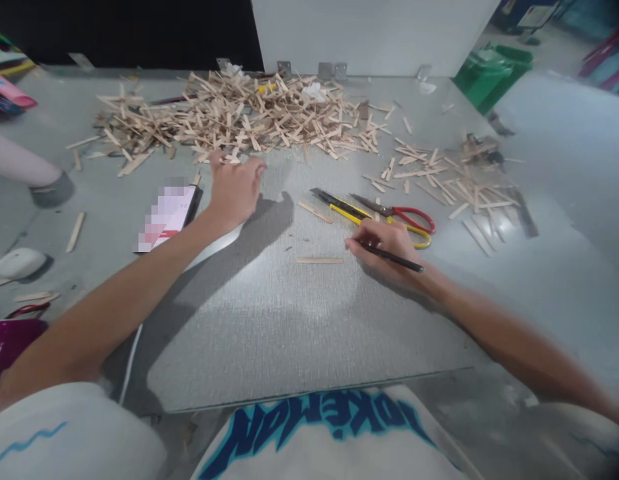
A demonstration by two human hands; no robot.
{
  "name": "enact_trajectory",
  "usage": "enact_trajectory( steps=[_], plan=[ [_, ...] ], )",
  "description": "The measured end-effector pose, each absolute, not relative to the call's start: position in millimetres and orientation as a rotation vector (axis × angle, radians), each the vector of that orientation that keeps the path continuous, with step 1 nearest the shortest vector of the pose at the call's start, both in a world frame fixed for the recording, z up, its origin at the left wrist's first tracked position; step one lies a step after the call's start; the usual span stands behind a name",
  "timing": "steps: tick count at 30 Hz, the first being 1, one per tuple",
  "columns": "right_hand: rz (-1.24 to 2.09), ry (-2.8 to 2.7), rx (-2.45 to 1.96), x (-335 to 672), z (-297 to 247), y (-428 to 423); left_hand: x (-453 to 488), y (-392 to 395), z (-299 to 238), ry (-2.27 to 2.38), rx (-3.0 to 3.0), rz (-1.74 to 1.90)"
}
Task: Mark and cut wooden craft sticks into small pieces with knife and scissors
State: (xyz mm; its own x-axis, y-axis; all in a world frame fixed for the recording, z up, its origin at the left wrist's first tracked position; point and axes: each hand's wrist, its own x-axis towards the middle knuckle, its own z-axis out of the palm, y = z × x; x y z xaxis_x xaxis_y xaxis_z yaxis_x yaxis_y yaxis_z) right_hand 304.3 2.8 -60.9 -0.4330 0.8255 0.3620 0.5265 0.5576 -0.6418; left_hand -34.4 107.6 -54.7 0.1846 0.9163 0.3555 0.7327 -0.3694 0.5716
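My left hand [234,190] reaches to the front edge of a large heap of thin wooden sticks [269,117]. Its fingers are spread, and pale wood shows by the fingertips; nothing is plainly held. My right hand [382,243] is closed round a slim black pen [397,259], which slants back over the hand. Just left of that hand, a single flat wooden stick [319,261] lies crosswise on the grey table. Beyond the right hand are a yellow and black utility knife [339,205] and scissors [409,217] with red and yellow handles.
A phone [172,217] lies by my left forearm, with a white cable [132,363] nearer me. A white mouse [19,263] rests at far left. More loose sticks [439,173] are scattered right. A green bin [489,77] stands beyond the table [249,347].
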Motion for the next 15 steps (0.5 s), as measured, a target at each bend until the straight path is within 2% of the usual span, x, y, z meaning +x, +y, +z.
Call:
enact_trajectory(
  steps=[3,6,11,15],
  plan=[
    [0.568,-2.142,-1.086,303.4,-57.8,1.3,-31.8,101.2,-52.7,1.713,2.380,0.880],
    [0.545,-2.145,-1.073,301.9,-54.9,-0.4,-28.8,97.4,-49.5,1.655,2.483,0.823],
    [0.551,-2.167,-1.071,302.5,-55.4,-0.9,-28.9,100.9,-45.2,1.626,2.183,0.859],
    [0.570,-2.169,-1.094,303.5,-56.6,-1.0,-28.8,95.3,-34.4,1.743,2.220,0.963]
  ],
)
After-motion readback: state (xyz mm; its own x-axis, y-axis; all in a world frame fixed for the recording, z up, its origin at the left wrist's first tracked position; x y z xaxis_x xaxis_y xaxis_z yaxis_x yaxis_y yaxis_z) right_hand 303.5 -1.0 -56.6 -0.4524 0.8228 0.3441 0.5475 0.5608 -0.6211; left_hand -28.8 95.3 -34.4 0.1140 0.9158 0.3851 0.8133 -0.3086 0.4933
